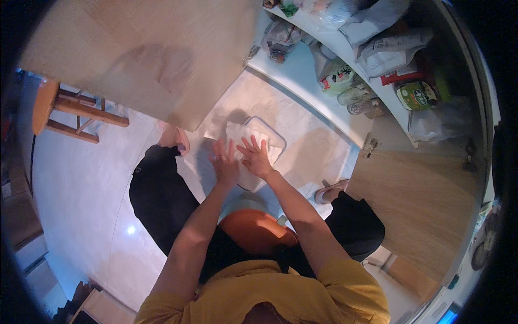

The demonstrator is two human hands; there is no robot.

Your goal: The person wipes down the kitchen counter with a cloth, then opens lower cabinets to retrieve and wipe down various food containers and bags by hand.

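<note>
A crumpled white sheet (236, 130), cloth or paper, lies over a pale, round-cornered tray or box with a blue rim (284, 137) on the floor before me. My left hand (225, 164) is over the left side of the sheet, fingers extended. Beside it, my right hand (257, 158) is spread over the sheet's right part. Both hands seem to rest on it, though contact is hard to judge. Neither has anything visibly gripped. The hands hide part of the sheet, and the sheet hides most of the tray or box.
An open wooden cabinet door (162, 52) stands at upper left, another door (417, 198) at right. White shelves (279, 69) between them hold several bags and packages. An orange-topped object (255, 231) is between my legs. A wooden stool (81, 109) stands at left.
</note>
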